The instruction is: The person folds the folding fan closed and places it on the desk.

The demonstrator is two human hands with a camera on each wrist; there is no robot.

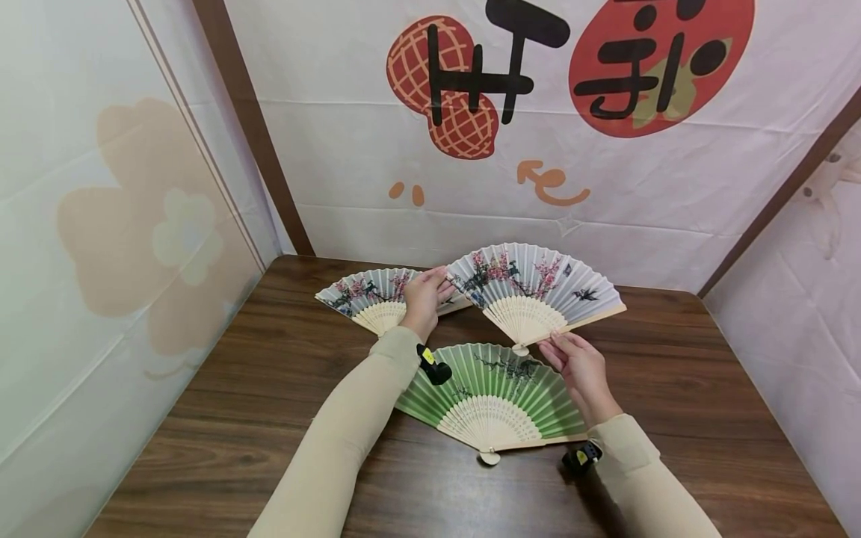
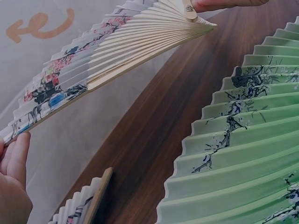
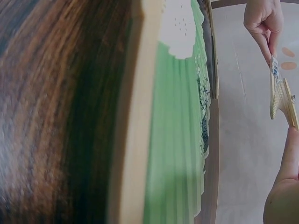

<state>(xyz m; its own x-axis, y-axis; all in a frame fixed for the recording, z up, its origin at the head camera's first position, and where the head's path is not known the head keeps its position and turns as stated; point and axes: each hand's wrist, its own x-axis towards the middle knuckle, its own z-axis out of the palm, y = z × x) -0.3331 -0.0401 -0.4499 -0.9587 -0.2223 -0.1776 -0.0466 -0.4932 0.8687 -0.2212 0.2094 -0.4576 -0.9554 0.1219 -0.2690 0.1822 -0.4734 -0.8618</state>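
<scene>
A white folding fan (image 1: 534, 288) painted with blossoms and birds is spread open and held just above the wooden table (image 1: 269, 388). My left hand (image 1: 439, 284) pinches the fan's left edge between thumb and fingers. My right hand (image 1: 548, 348) pinches the fan by its pivot at the lower end. In the left wrist view the same fan (image 2: 107, 56) slants overhead, with my left fingers (image 2: 14, 158) at its tip. The right wrist view shows that fan (image 3: 278, 93) edge-on between my left hand (image 3: 264, 23) and my right thumb (image 3: 286, 182).
A green fan (image 1: 494, 396) lies spread open on the table under my forearms. A second white blossom fan (image 1: 373, 299) lies open at the back left. Printed fabric walls (image 1: 471, 187) close the table in at the back and both sides.
</scene>
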